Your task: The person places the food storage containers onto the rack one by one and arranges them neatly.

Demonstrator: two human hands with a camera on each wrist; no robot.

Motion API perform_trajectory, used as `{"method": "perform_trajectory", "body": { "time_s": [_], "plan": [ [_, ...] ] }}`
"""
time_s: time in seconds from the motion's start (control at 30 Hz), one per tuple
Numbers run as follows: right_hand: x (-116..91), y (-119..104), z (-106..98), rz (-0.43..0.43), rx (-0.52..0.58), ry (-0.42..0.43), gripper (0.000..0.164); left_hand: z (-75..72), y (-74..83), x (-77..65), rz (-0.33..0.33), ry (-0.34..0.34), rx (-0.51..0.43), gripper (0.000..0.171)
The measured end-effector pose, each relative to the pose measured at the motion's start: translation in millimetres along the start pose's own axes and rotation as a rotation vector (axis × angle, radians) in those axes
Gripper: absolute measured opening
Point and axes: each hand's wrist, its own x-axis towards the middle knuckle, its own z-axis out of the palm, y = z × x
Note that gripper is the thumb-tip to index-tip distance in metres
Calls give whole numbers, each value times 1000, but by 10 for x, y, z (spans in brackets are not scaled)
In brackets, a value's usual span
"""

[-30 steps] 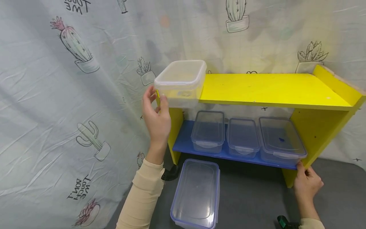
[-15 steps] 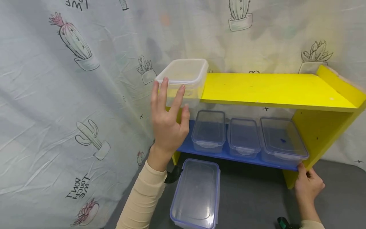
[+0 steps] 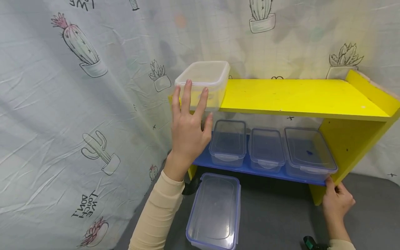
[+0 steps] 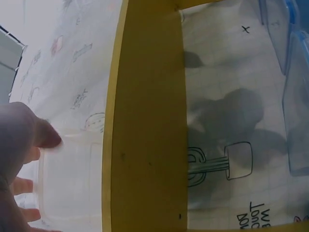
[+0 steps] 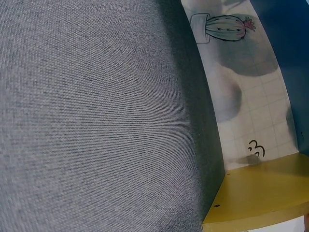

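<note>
A clear plastic food container (image 3: 204,71) with a whitish lid sits at the left end of the shelf unit's yellow top board (image 3: 290,97). My left hand (image 3: 189,137) is raised in front of it, fingers extended against its front face and lid edge. In the left wrist view that container (image 4: 72,186) shows beside the yellow side panel (image 4: 147,121), fingertips at its edge. Low on the right, my right hand (image 3: 338,201) grips the shelf unit where the blue lower shelf meets the yellow right side panel (image 3: 353,146); some of its fingers are hidden behind the panel.
Three clear lidded containers stand in a row on the blue shelf (image 3: 246,167), the middle one (image 3: 266,147) smallest. A larger blue-rimmed container (image 3: 215,208) lies on the dark grey table (image 3: 268,215) in front. A cactus-print curtain (image 3: 131,104) hangs behind and left.
My left hand has left its hold on the container's left side and now lies with straight fingers on the front. The container has shifted slightly back and right. The right hand stays put.
</note>
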Motion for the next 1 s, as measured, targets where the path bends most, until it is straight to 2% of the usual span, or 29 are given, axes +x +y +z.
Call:
{"method": "perform_trajectory", "body": {
  "time_s": [0.3, 0.57, 0.8, 1.0],
  "plan": [
    [-3, 29, -25, 12, -25, -28, 34, 38, 44, 34, -35, -88, 95, 58],
    [1, 18, -18, -18, -7, -3, 34, 109, 48, 84, -35, -121, 138, 62],
    [3, 18, -33, -12, -2, -3, 37, 175, 28, 112, -39, -149, 158, 64],
    [6, 13, -41, -21, -12, -18, 35, 161, 12, 113, -36, -226, 156, 68]
  ]
}}
